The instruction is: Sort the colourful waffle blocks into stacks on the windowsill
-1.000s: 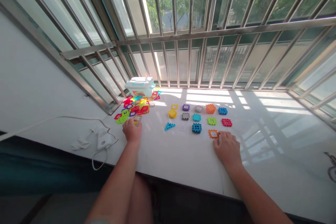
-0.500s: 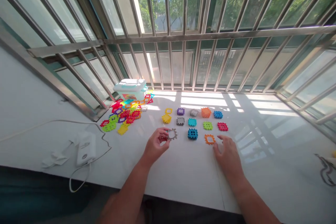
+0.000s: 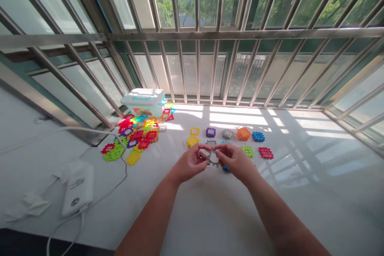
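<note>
A grey toothed building piece (image 3: 214,157) with a round hole in its middle is held up above the white surface, between my two hands. My left hand (image 3: 192,163) pinches its left side with thumb and fingers. From the other side, my right hand (image 3: 238,161) closes its fingertips on the right edge. Behind the hands, a flat grey piece (image 3: 211,143) is partly covered, and only a bit of a dark blue block (image 3: 226,168) shows under my right hand. A green block (image 3: 247,151) and a red block (image 3: 266,153) lie to the right.
Yellow (image 3: 192,141), purple (image 3: 210,132), white (image 3: 227,133), orange (image 3: 243,133) and blue blocks (image 3: 258,136) lie farther back. Left of them is a heap of coloured pieces (image 3: 141,134) before a lidded box (image 3: 144,102). A white device (image 3: 78,188) with a cable sits at left. Metal bars line the window.
My right hand has moved left from beside the orange piece to the grey piece, which my left hand has carried rightward. The orange piece is now almost wholly hidden. The view has shifted.
</note>
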Demonstrator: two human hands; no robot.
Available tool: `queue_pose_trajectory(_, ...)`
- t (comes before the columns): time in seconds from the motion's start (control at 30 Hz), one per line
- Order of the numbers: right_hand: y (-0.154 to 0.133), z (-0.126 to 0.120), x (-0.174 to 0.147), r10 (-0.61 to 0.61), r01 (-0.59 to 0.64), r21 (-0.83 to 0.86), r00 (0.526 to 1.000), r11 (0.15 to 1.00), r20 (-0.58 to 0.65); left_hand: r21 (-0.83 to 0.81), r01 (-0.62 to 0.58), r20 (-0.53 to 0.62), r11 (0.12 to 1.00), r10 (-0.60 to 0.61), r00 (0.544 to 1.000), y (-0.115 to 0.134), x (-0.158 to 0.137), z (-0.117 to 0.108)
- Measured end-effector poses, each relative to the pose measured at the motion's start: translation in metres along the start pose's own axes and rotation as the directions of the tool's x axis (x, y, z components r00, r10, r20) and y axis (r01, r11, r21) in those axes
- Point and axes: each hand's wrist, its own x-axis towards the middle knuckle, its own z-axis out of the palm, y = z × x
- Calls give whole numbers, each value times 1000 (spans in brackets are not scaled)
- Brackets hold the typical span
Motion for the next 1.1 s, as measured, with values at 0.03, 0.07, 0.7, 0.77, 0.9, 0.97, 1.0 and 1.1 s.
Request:
queue_pose_trajectory(0.03, -7, 2, 11, -9, 9, 21, 1000, 1000, -11, -54, 6, -83, 999, -11, 996, -2, 1, -3)
queue_pose_trajectory(0.07, -14, 4, 21, -18, 19, 31, 999, 999, -37, -106, 17, -163, 994, -34, 986, -4, 3, -5)
queue_pose_trajectory(0.7, -47, 13, 43, -466, 631, -448, 773, 633, 430, -115, 43, -401, 992, -86, 912, -24, -2, -38)
queue_pose_trajectory(0.77, -49, 19, 41, -433, 622, -478, 780, 621, 451, -88, 41, -384, 995, -71, 921, -24, -3, -38)
queue_pose_trajectory(0.9, -51, 36, 37, -359, 502, -591, 865, 631, 351, -144, 37, -380, 989, -90, 920, -26, -2, -35)
queue_pose_trajectory(0.97, -51, 42, 37, -338, 430, -642, 902, 635, 269, -154, 36, -386, 987, -94, 918, -27, -1, -34)
queue_pose_trajectory(1.0, -51, 44, 37, -325, 401, -662, 914, 633, 242, -145, 40, -390, 989, -95, 916, -28, 0, -34)
queue_pose_trajectory(1.1, -54, 45, 37, -254, 372, -698, 928, 612, 272, -99, 72, -399, 992, -106, 911, -31, 1, -34)
